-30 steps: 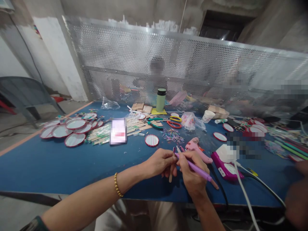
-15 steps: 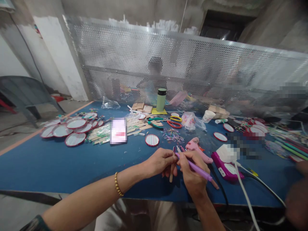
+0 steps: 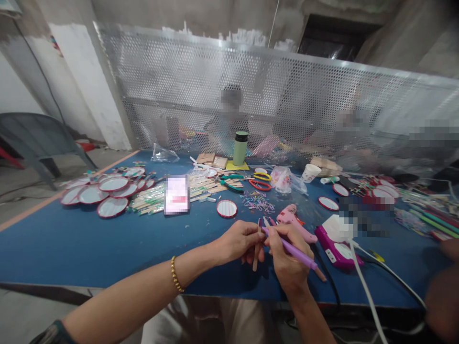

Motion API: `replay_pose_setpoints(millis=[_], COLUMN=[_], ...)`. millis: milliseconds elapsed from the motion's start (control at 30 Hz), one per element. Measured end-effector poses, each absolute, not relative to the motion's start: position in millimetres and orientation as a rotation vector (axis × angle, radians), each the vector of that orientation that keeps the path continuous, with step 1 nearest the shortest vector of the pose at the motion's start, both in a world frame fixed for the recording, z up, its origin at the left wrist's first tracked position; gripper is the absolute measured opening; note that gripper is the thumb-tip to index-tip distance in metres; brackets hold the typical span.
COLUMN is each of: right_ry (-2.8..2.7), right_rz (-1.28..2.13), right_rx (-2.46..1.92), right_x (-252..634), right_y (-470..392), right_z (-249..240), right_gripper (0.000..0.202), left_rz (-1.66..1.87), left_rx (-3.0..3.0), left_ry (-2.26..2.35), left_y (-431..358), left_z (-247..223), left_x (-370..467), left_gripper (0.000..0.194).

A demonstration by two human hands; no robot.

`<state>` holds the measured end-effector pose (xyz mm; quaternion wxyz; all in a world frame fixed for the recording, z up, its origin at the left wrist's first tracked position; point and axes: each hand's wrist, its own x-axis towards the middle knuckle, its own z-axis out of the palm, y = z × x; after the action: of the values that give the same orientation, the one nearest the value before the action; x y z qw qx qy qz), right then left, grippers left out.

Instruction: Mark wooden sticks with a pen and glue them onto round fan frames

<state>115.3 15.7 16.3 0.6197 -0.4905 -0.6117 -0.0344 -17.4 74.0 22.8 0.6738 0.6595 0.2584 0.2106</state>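
My left hand is closed around a flat wooden stick, pinched between thumb and fingers. The upper end of that stick is purple. Close beside it, my right hand grips a purple marker pen, its front end at the stick near my left fingertips. A pale pointed tip and a dark pink piece show just above my right hand; what they belong to is hidden. Beyond the right hand lies a pink hot glue gun. A round white disc with a red rim lies ahead of my left hand.
Red-rimmed discs are piled at left beside bundled wooden sticks and a phone. Pliers, a green bottle and a paper cup stand farther back. A magenta power strip with cables is at right.
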Motion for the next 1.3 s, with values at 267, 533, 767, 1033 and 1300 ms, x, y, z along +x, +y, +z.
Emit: replay_pose_setpoints(millis=[267, 533, 767, 1033, 1300], right_ry=[-1.42, -1.387, -1.397, -1.416, -1.406], right_rz=[-0.107, -0.069, -0.04, -0.058, -0.055], right_rx=[-1.138, -1.138, -1.129, -1.137, -1.151], right_x=[115.6, 115.3, 115.2, 115.7, 115.6], right_y=[16.0, 15.3, 16.0, 14.7, 14.1], right_z=[17.0, 15.5, 16.9, 17.1, 18.1], right_gripper=[0.018, 0.017, 0.018, 0.018, 0.018], left_rz=[0.489, 0.483, 0.479, 0.482, 0.472], left_rx=[1.498, 1.479, 1.486, 1.493, 1.483], left_ry=[0.58, 0.577, 0.563, 0.573, 0.58], left_y=[74.9, 73.8, 75.2, 75.5, 75.0], left_z=[21.1, 21.9, 20.0, 17.7, 21.4], left_x=[-16.8, -17.1, -17.2, -17.1, -17.3], left_gripper=[0.055, 0.055, 0.055, 0.056, 0.052])
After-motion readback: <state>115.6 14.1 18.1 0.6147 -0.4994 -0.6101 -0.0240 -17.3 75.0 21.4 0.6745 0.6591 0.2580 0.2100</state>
